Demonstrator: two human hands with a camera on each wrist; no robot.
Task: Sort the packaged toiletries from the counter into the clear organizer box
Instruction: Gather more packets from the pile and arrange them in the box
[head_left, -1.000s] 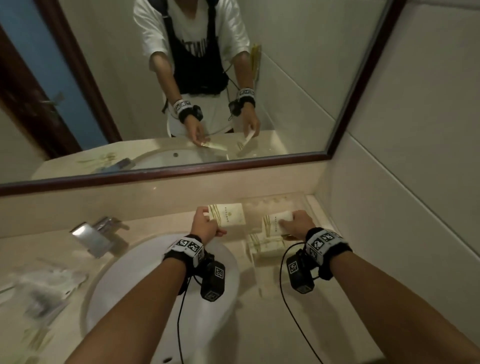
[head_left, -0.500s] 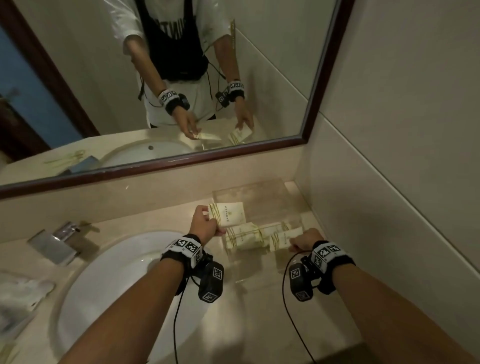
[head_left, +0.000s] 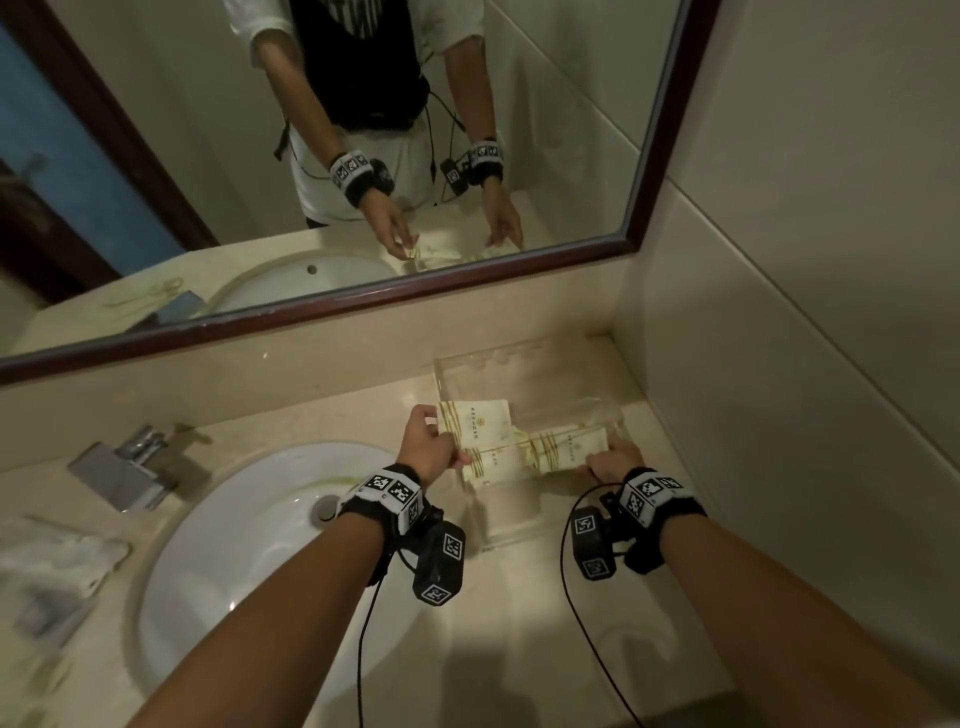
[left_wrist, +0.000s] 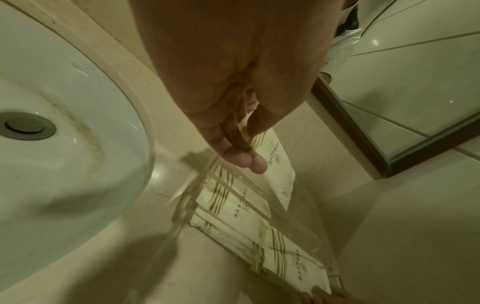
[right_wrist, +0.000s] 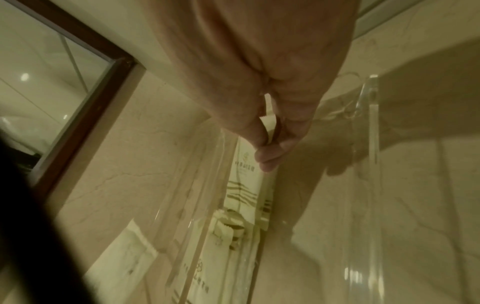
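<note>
The clear organizer box (head_left: 530, 366) stands on the counter in the corner by the mirror and the right wall. My left hand (head_left: 428, 441) pinches a cream packet with gold stripes (head_left: 475, 423) at the box's left end, above its front compartment. In the left wrist view this hand (left_wrist: 249, 158) holds that packet (left_wrist: 279, 172) upright over the box (left_wrist: 179, 230). My right hand (head_left: 613, 460) pinches a second striped packet (head_left: 569, 447) inside the front compartment; the right wrist view shows its fingers (right_wrist: 270, 156) on the packet (right_wrist: 245, 176). A third packet (head_left: 491, 465) lies in the same compartment.
A white sink (head_left: 249, 551) fills the counter's left half, with a chrome tap (head_left: 122, 475) behind it. Several clear-wrapped items (head_left: 47, 577) lie at the far left of the counter. The mirror (head_left: 311, 156) runs along the back, and a tiled wall (head_left: 805, 312) closes the right side.
My right hand has lowered its packet into the box's front compartment and pulled back toward me. The left hand has kept its packet near the box's left end. The head view has shifted right.
</note>
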